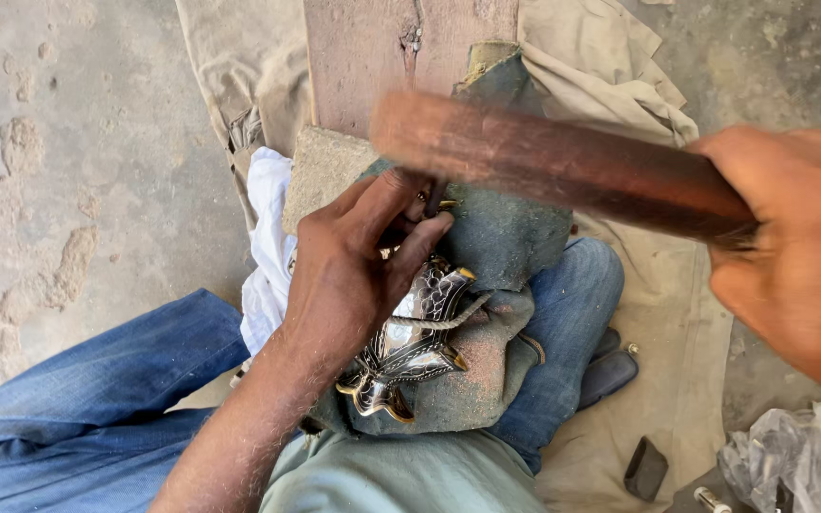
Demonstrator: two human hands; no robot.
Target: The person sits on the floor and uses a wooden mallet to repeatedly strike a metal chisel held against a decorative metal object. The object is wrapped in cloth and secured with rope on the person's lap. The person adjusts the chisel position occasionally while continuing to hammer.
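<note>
My left hand (358, 261) pinches a small dark metal punch (434, 198) upright against a shiny engraved black-and-silver metal piece with brass tips (410, 347). That piece lies on a dusty green-grey cloth pad (486, 375) over my knee. My right hand (795, 256) grips a brown wooden mallet handle (563, 166), blurred with motion, held across above the punch. The punch's lower tip is hidden behind my fingers.
A wooden plank (363, 57) and a stone block (320, 171) stand ahead on a beige cloth (667, 313). A white rag (268, 237) lies beside my blue-jeaned leg (97, 399). Small dark tools (645, 468) and crumpled plastic (791, 461) lie at lower right.
</note>
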